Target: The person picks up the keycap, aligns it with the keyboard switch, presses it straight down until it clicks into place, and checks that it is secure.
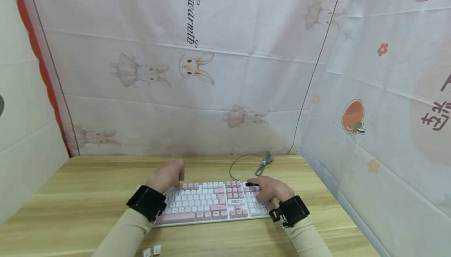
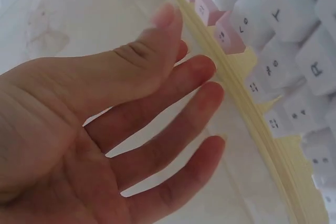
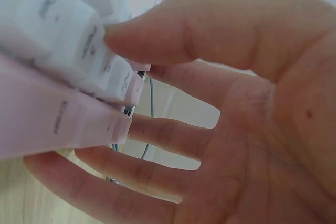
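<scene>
A white and pink keyboard [image 1: 202, 202] lies on the wooden table, its keys facing up. My left hand [image 1: 170, 175] is over its far left part. In the left wrist view, that hand's thumb and loosely bent fingers stand apart, nothing between them, near the pink keys [image 2: 228, 34]. My right hand [image 1: 273, 188] holds the keyboard at its far right corner. In the right wrist view, the thumb lies over the white number keys [image 3: 86, 48], while the other fingers reach past the edge beside the pink Enter key [image 3: 52, 111], their tips partly hidden.
Two loose white keycaps [image 1: 157, 249] lie on the table near the left forearm. A tied grey cable [image 1: 262, 165] runs from the keyboard's back edge. The wooden table [image 1: 88, 194] meets printed cloth walls [image 1: 197, 120] at the back and sides. Both wrists wear black bands [image 1: 295, 210].
</scene>
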A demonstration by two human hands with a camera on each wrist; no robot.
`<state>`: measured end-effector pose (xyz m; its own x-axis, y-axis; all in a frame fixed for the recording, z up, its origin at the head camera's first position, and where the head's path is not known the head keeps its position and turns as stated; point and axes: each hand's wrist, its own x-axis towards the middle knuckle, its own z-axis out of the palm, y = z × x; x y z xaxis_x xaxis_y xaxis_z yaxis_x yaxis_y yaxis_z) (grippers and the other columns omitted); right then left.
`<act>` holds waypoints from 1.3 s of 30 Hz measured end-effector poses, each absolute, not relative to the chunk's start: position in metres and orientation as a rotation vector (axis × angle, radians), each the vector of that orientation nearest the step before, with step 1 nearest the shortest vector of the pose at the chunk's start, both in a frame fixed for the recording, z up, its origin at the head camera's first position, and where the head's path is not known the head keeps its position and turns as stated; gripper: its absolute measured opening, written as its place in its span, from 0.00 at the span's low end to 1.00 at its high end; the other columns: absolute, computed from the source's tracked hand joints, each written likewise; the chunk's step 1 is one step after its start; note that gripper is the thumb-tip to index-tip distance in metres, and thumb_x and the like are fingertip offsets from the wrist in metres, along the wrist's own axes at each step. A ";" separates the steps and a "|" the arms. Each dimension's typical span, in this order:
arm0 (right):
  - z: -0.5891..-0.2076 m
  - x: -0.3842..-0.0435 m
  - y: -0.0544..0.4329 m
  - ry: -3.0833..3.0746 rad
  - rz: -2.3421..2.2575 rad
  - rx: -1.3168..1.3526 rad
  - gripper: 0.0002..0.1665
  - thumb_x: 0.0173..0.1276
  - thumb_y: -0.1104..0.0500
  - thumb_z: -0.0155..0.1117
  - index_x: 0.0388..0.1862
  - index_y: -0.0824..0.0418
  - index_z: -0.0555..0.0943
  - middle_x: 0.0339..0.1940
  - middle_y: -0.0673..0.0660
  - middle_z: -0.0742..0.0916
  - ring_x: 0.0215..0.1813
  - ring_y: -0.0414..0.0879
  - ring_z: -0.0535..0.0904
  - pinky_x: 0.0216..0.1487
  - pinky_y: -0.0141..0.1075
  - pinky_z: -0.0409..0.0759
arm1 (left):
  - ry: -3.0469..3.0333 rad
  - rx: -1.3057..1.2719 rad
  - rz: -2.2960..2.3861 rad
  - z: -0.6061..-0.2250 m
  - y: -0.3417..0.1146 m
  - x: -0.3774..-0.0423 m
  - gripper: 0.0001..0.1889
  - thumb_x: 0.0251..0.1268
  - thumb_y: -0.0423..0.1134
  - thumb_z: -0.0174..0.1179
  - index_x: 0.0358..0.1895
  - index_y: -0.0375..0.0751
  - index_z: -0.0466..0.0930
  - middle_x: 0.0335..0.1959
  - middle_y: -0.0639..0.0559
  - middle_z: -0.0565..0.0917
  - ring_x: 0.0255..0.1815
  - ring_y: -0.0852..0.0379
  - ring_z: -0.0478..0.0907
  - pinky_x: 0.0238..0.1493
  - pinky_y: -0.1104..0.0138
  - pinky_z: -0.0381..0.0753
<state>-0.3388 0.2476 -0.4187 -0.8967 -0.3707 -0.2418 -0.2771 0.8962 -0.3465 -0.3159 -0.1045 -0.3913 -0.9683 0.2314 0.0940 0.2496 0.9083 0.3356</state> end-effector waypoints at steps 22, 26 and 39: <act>-0.416 -0.341 0.246 2.748 -0.444 -0.476 0.49 0.56 0.72 0.65 0.79 0.52 0.69 0.68 0.63 0.79 0.26 0.45 0.76 0.26 0.37 0.80 | -2.983 -0.465 -0.831 -0.397 -0.108 -0.252 0.24 0.53 0.38 0.78 0.55 0.37 0.85 0.52 0.41 0.87 0.54 0.42 0.83 0.53 0.51 0.86; -0.417 -0.341 0.245 2.748 -0.451 -0.463 0.48 0.56 0.72 0.66 0.78 0.51 0.70 0.68 0.61 0.78 0.32 0.45 0.79 0.29 0.41 0.84 | -2.969 -0.501 -0.849 -0.392 -0.104 -0.243 0.23 0.54 0.37 0.78 0.54 0.38 0.86 0.52 0.42 0.87 0.55 0.43 0.83 0.53 0.51 0.86; -0.414 -0.338 0.246 2.746 -0.432 -0.459 0.48 0.56 0.72 0.65 0.78 0.51 0.70 0.69 0.62 0.78 0.35 0.46 0.80 0.30 0.40 0.84 | -2.944 -0.767 -0.809 -0.389 -0.107 -0.220 0.21 0.51 0.39 0.79 0.49 0.36 0.87 0.47 0.43 0.88 0.47 0.45 0.84 0.45 0.56 0.85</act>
